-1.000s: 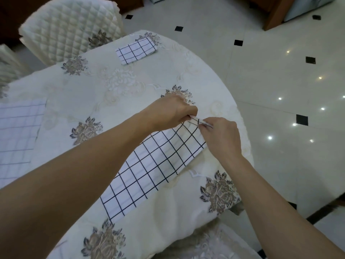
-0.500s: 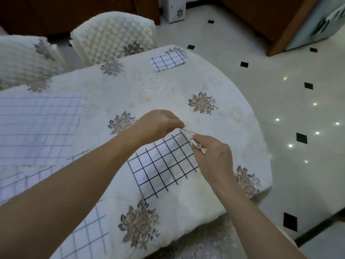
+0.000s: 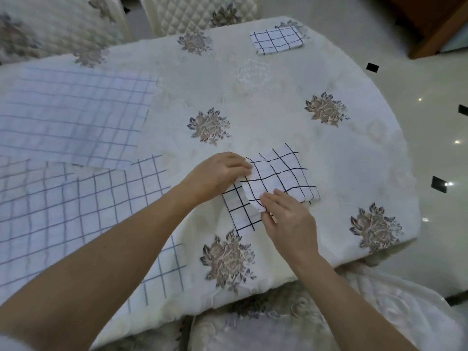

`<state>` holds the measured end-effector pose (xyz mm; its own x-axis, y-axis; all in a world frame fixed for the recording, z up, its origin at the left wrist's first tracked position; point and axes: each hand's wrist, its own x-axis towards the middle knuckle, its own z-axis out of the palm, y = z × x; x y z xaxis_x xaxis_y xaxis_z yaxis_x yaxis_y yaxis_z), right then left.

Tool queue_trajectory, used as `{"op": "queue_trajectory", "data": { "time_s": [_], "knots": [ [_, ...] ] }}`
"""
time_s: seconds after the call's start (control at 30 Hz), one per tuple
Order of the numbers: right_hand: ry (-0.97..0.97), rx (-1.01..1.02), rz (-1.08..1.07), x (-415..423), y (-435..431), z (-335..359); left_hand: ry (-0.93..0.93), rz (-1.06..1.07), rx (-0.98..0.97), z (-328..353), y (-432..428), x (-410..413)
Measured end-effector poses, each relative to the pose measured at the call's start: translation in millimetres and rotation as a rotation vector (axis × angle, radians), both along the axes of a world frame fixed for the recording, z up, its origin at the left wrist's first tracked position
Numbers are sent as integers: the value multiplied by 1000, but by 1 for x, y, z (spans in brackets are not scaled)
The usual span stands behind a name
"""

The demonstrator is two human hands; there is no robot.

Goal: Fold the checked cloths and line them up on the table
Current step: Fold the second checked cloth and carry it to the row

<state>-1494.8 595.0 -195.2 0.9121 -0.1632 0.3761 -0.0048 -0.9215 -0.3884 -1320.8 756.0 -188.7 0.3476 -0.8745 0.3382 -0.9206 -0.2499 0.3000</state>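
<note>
Head camera, looking down at a round table (image 3: 278, 79) under a cream cloth embroidered with flowers, which fills most of the frame. Two quilted chairs (image 3: 192, 11) stand along the top edge. Two large checked cloths lie unfolded at the left: a pale blue-lined cloth (image 3: 71, 112) at upper left, overlapping a wider-checked cloth (image 3: 76, 219) at lower left. One small folded cloth (image 3: 277, 40) already sits at the upper right, well apart from my hands. At centre right is the black-checked cloth (image 3: 281, 178) I am working on. A second ago it lay as a long strip running away from me, with both hands pinching its far end. Now that end has been carried back over the strip, so a top layer lies doubled over the lower one. Part of the lower layer shows uncovered at the lower left of the fold. My left hand (image 3: 217, 173) has its fingers curled, pinching the left part of the flap's free edge. My right hand (image 3: 288, 219) pinches the flap's near corner between thumb and fingertips. I judge the fold about half made: the edges have yet to meet, and then this cloth must join the line.
</note>
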Motion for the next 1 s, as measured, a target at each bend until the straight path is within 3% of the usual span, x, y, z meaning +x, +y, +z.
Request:
{"op": "queue_trajectory", "data": {
  "time_s": [0.5,0.87,1.0],
  "knots": [
    [141,-33,177,-25,13,-52,33,240,30,-57,38,-16],
    [229,-18,270,-25,15,-52,218,658,-5,-50,34,-35],
    [218,-29,385,-23,9,-42,170,788,-8,-46,16,-53]
  ]
}}
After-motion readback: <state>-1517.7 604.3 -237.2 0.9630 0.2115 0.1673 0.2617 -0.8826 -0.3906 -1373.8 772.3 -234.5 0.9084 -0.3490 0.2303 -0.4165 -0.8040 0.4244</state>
